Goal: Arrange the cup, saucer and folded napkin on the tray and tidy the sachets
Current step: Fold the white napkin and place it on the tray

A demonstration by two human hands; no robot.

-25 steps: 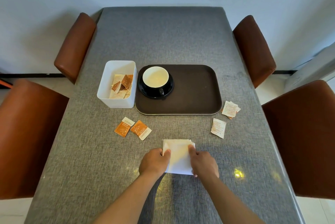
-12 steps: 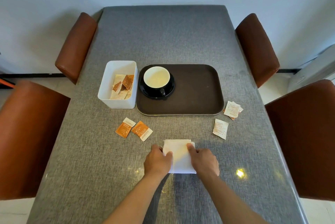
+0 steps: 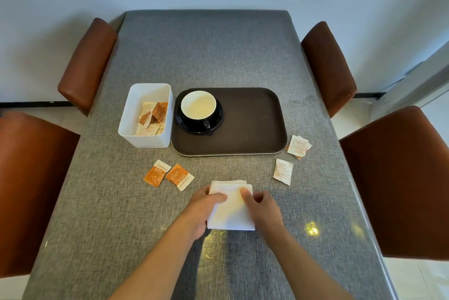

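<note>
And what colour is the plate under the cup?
Black; the saucer under the cup shows best in the head view.

Soft daylight, tabletop glare, wide-angle distortion

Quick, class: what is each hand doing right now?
Left hand: pinching the folded napkin.
Right hand: pinching the same napkin.

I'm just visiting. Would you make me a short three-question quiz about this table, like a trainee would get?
1. True or false: the cup sits on the saucer on the tray.
2. What are both hands pressing on?
3. Orange sachets loose on the table: A) two B) five

Key
1. True.
2. The folded napkin, under the left hand and right hand.
3. A: two orange sachets, near the white box.
</note>
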